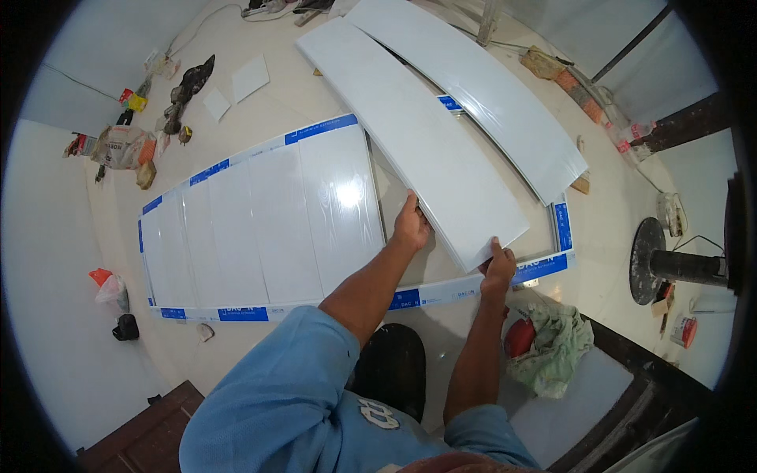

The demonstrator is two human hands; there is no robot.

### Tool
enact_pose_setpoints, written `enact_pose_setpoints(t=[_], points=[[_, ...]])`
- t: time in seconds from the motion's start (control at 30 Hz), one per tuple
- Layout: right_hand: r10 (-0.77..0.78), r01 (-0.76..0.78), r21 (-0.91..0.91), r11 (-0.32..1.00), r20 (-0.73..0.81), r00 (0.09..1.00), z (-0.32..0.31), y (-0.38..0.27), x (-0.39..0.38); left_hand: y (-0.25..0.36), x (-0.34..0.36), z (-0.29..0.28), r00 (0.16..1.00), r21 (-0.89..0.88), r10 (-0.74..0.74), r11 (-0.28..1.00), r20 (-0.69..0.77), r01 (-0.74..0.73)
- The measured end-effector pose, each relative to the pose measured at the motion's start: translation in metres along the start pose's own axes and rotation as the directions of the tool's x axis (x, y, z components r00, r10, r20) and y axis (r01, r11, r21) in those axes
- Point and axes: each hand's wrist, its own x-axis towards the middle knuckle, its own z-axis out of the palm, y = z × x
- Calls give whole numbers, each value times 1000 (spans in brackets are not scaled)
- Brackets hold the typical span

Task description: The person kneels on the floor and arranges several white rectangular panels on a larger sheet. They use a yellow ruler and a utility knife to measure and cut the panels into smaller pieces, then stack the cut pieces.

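My left hand [412,225] grips the long left edge of a white panel [406,122] that lies slanted over an open part of a rectangular frame [540,266]. My right hand [497,266] holds the same panel by its near corner, its fingertips partly hidden beneath it. The frame's rim has blue-and-white film on it. Its left portion holds several white panels [280,213] side by side, one with a glossy sheen. A second loose white panel [505,102] lies to the right of the held one, across the frame's right side.
Tile pieces [249,77], bags [122,150] and tools lie at the upper left. A plastic bag [114,296] sits at the left. A round black stand with a post [646,260], bottles [621,142] and a wooden piece are at the right. Green cloth [552,351] lies near my right arm.
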Motion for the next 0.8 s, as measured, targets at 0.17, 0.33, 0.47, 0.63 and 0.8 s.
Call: enact_pose_setpoints(t=[0.17,0.33,0.47,0.63,0.8], points=[[-10,-45,454,890,118,993,10,-29,1,-7,5,-12,978,161,75,986,-194,-44],[-394,393,-61,918,-271,878,3,-33,35,1,1,-44,942,341,161,939,-294,-54],[-315,347,57,936,-301,900,21,-62,-6,13,-27,-72,949,423,247,894,-195,-146],[-417,273,-405,872,-327,848,-11,-56,15,16,-46,-59,952,549,164,836,-258,4],[-275,369,262,892,-333,902,-21,-47,1,8,-69,-87,940,688,322,708,-117,-157]])
